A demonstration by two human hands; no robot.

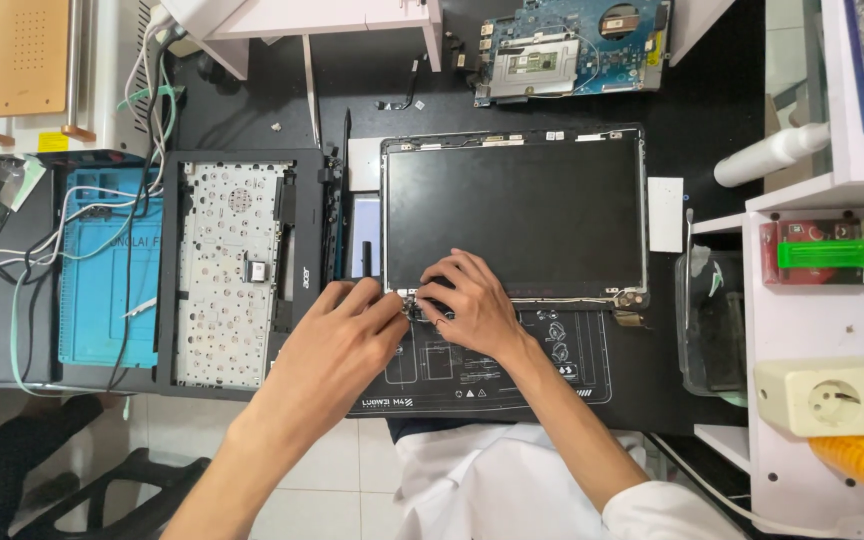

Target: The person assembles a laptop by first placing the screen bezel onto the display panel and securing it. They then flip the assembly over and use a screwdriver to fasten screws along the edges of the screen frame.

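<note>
The laptop screen panel (514,215) lies flat on the black work mat (572,370); both hands meet at its lower left hinge (411,300); the left hand (347,330) pinches at the hinge, fingertips closed on it; the right hand (474,305) presses beside it, whether clasping anything cannot be told; the keyboard frame (227,270) lies left of the panel; a circuit board (572,45) lies beyond it.

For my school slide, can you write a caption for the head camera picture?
Two hands, left and right, work at the lower left hinge of a laptop screen on a black mat.
</note>
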